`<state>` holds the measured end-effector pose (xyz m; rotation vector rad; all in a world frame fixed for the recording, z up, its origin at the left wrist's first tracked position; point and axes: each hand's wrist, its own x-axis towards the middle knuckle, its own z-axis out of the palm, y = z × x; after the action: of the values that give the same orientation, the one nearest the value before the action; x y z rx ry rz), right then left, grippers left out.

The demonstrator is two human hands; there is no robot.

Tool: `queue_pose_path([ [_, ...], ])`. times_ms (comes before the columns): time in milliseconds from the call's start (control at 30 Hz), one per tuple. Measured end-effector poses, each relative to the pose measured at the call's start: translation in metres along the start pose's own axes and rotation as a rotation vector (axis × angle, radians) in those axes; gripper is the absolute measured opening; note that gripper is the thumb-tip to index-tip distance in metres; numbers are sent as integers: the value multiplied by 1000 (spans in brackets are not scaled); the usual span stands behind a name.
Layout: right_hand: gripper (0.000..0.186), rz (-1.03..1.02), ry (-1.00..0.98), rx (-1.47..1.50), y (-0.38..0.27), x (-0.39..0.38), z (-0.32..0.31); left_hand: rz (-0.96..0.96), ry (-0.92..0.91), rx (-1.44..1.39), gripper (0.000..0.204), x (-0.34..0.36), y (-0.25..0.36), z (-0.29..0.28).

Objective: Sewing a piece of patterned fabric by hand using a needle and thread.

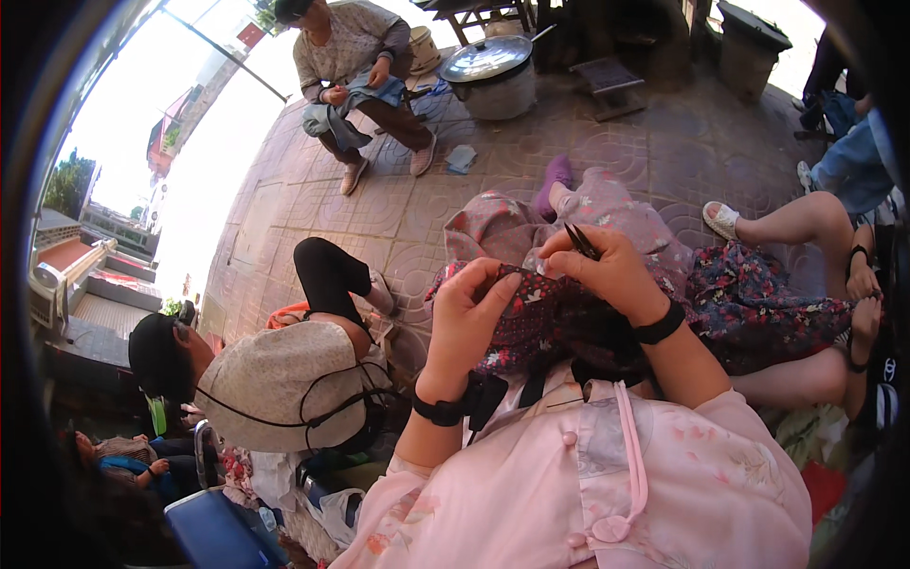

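A patterned paved floor (313, 204) carries a lidded metal pot (493, 76), a low stool (607, 81) and a blue cloth scrap (462, 157)

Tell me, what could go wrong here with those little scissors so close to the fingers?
The right hand holds small dark scissors right at the edge of the dark floral fabric, which the left hand pinches close by. A slip might nick the left thumb or cut the cloth itself. A person crouches close on the left and might jog the elbow.

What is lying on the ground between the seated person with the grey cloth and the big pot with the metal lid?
In the head view, the paved stretch between the seated person and the lidded pot holds blue scraps, partly hidden.
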<state>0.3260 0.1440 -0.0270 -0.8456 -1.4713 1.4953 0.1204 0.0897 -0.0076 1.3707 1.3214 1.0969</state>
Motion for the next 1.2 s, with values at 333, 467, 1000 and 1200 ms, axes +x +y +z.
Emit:
queue_pose_path([
  [333, 13, -21, -219, -93, 19, -28, -27, 466, 167, -24, 17, -29, 12, 0],
  [467, 14, -48, -275, -140, 7, -27, -15, 422, 289, -199, 18, -46, 14, -14],
  [1000, 15, -43, -182, -160, 30, -30, -29, 420, 849, -207, 21, -90, 43, -69],
  [1200, 14, 49, 50, -104, 7, -59, -55, 174, 722, -453, 22, -64, -14, -51],
])
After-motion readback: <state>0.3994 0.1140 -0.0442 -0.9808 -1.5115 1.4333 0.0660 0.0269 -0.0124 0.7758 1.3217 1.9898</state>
